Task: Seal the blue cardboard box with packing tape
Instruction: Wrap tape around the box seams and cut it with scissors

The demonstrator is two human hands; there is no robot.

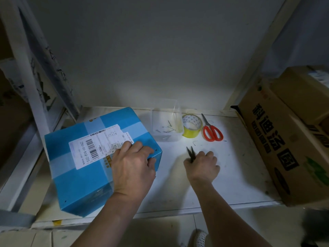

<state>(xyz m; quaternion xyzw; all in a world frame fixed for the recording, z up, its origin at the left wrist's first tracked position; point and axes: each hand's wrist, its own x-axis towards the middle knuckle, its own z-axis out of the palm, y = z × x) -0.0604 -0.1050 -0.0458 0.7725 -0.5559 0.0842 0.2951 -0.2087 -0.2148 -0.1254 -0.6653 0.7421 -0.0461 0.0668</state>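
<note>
Two hands in the head view, both low over a white shelf (231, 175). Left hand (132, 168) rests on the near right corner of the blue box (85, 175): fingers lie on the top face, thumb hooks down over the right side edge, so it grips the corner. Right hand (202, 166) is curled round dark pliers (190, 152); their two tips stand apart and point away from the person, just above the shelf surface.

Box sits on the left part of the shelf, turned at an angle, flaps down. Clear tape bands cross its top. White label (89, 148) with barcodes is stuck across the top; the left fingers touch its right edge.

Behind the box corner, toward the wall: clear tub (167, 138) holding several nails (168, 128). Yellow tape roll (192, 128) lies flat just right of the tub, touching or nearly touching it; cannot tell which. Scissors (211, 130) with orange handles lie just right of the roll, blades shut, tips toward the wall.

Brown carton (288, 148) with black printed characters fills the right end of the shelf, well apart from the blue box.
</note>
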